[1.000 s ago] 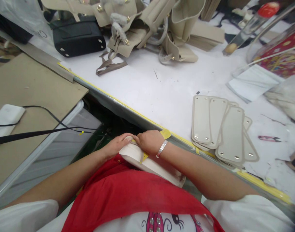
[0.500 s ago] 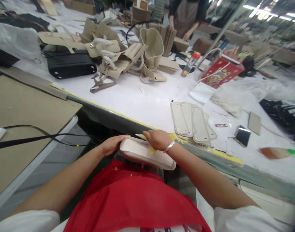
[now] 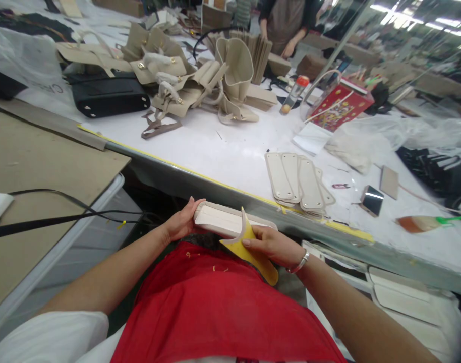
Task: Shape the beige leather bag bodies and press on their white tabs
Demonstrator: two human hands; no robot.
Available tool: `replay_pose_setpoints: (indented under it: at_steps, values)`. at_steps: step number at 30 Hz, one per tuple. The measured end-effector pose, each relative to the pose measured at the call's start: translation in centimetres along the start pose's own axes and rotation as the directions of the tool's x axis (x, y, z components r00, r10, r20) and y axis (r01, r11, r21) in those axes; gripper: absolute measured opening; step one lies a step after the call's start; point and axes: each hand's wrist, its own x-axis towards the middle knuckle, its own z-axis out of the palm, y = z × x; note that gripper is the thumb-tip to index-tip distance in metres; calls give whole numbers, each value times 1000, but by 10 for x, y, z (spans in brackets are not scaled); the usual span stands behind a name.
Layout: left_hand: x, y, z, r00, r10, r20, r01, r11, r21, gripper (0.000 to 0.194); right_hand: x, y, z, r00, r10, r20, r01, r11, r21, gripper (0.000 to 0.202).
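Note:
My left hand (image 3: 182, 219) grips the left end of a cream, tray-like bag piece (image 3: 217, 218) with a raised rim, in front of my red apron. Its thumb lies on the rim and the other fingers are partly hidden. A curled yellow strip (image 3: 266, 269) with a pale edge is pinched in my right hand (image 3: 274, 246), thumb on top. That strip crosses the right part of the bag piece and hangs down over the apron. Whether it still touches the piece I cannot tell.
Beyond the table edge (image 3: 200, 181) lie several cream panels with studs (image 3: 309, 186), a phone (image 3: 371, 200) and a glue brush (image 3: 419, 223). Farther back are beige bag parts (image 3: 234, 70), a black bag (image 3: 111, 97) and a red box (image 3: 340, 107). A co-worker's hands (image 3: 290, 49) show across the table.
My right hand has moved right and down, turning, with the yellow strip now showing at length. The bag piece has tilted so that more of its inside faces up.

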Motion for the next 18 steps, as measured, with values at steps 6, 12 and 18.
replay_pose_setpoints:
  at_steps: [6,12,18]
  values:
    - [2,-7,-6,994,76,75,-66,990,-121,72,24,21,51,997,73,0,-73,996,55,44]
    - [5,-16,-7,986,152,71,-129,959,-254,75,44,36,102,991,93,-101,-50,931,362,43]
    - [9,-24,-12,974,214,67,-183,931,-317,77,60,50,136,979,151,-141,-8,711,703,48]
